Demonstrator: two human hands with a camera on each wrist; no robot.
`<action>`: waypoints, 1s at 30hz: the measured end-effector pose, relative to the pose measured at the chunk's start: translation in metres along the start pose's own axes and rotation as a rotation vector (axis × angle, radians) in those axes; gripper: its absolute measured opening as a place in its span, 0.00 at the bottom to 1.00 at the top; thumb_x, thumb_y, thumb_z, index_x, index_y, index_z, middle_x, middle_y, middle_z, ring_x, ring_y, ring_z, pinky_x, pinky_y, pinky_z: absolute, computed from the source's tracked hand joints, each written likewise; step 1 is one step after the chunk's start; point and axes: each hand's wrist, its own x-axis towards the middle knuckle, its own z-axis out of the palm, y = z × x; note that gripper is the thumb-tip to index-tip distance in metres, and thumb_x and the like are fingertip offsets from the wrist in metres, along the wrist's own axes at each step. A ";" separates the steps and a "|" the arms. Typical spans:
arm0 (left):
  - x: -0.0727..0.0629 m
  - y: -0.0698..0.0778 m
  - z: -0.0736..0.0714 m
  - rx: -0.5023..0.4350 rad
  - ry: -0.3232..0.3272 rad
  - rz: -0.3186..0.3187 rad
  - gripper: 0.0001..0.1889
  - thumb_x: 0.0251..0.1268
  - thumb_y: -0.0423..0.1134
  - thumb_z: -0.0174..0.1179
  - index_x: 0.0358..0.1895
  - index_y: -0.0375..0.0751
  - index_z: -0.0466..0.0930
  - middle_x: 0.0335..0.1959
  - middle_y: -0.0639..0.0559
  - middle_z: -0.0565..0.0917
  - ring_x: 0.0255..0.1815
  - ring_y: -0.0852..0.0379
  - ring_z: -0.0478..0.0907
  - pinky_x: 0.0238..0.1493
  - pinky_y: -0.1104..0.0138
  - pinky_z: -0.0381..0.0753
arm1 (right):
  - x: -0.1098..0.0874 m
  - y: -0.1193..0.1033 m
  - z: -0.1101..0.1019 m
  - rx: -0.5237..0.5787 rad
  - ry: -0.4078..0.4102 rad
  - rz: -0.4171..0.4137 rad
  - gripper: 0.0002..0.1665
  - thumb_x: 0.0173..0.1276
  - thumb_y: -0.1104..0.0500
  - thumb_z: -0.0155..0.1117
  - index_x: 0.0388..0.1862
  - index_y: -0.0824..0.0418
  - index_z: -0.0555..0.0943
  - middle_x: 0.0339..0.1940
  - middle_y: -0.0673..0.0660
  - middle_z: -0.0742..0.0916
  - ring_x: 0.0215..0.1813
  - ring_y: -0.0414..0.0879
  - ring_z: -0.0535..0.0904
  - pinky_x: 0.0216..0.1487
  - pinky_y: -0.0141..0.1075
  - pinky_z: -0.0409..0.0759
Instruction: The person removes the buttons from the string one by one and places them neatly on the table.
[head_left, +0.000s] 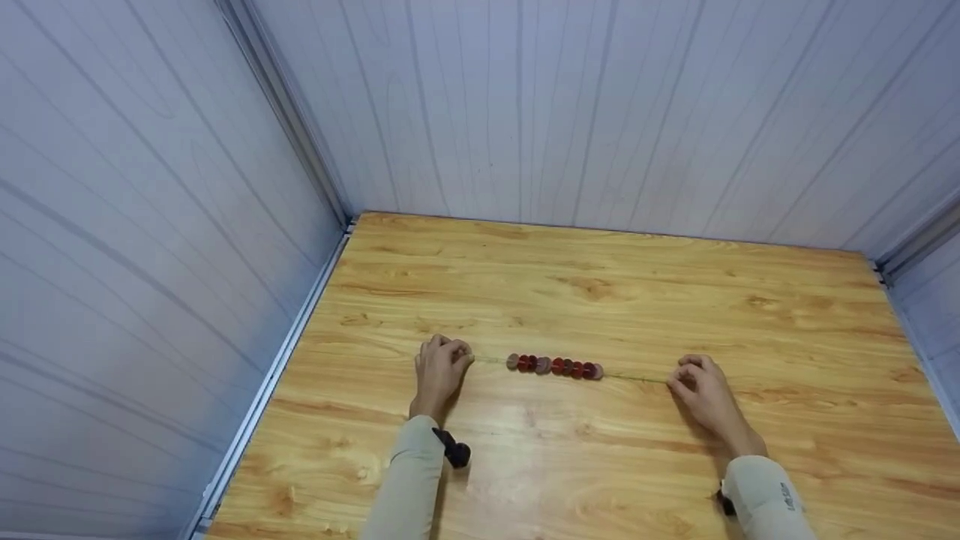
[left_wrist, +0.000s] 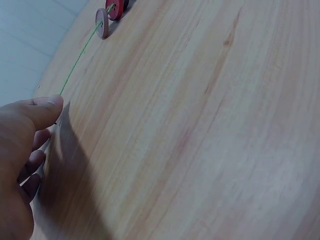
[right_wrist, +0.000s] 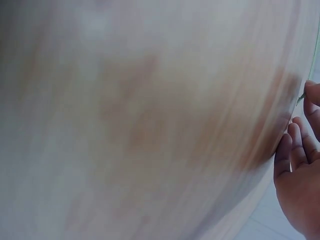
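Observation:
Several round buttons [head_left: 556, 366] in red, dark red and dusty pink are threaded in a row on a thin green string [left_wrist: 79, 59]. My left hand [head_left: 440, 373] pinches the string's left end between thumb and forefinger. At the other side my right hand [head_left: 705, 394] pinches the right end, a short tail poking out beyond the fingertips in the right wrist view. Between the hands the string runs nearly straight, close over the table, with the buttons nearer the left hand. The left wrist view shows a pink button [left_wrist: 102, 23] with holes, the string passing through it.
The wood-grain table [head_left: 600, 465] spreads around both hands. Pale panelled walls [head_left: 525, 112] enclose it at the back and sides, with a metal rail [head_left: 274, 360] along the left edge. Both wrists carry small black cameras [head_left: 454, 451] below light sleeves.

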 end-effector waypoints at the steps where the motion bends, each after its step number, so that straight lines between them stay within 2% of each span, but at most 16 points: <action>1: 0.000 0.000 0.000 0.001 -0.001 0.002 0.03 0.61 0.47 0.64 0.34 0.56 0.83 0.40 0.53 0.75 0.42 0.51 0.67 0.49 0.54 0.61 | 0.000 0.000 0.000 -0.001 0.003 -0.003 0.04 0.67 0.63 0.62 0.33 0.64 0.80 0.55 0.68 0.75 0.61 0.65 0.67 0.62 0.57 0.62; 13: -0.002 -0.001 0.002 0.023 0.017 0.004 0.04 0.58 0.47 0.67 0.29 0.56 0.83 0.43 0.51 0.74 0.45 0.49 0.67 0.51 0.50 0.61 | 0.000 -0.001 0.002 -0.022 -0.001 -0.003 0.04 0.66 0.62 0.64 0.35 0.63 0.80 0.55 0.67 0.75 0.61 0.64 0.66 0.62 0.58 0.60; 23: -0.002 0.000 0.003 0.001 0.020 -0.007 0.04 0.58 0.48 0.67 0.29 0.58 0.84 0.46 0.50 0.75 0.48 0.48 0.67 0.53 0.49 0.61 | -0.002 -0.005 0.002 -0.025 0.007 -0.022 0.03 0.65 0.63 0.65 0.34 0.62 0.81 0.55 0.67 0.75 0.60 0.64 0.66 0.61 0.58 0.61; 30: -0.002 0.000 0.003 0.014 0.017 -0.019 0.04 0.57 0.49 0.67 0.29 0.59 0.83 0.46 0.50 0.75 0.46 0.48 0.66 0.53 0.51 0.61 | -0.001 -0.010 -0.001 -0.009 -0.015 -0.004 0.07 0.66 0.60 0.65 0.38 0.63 0.81 0.55 0.66 0.76 0.60 0.64 0.68 0.60 0.59 0.63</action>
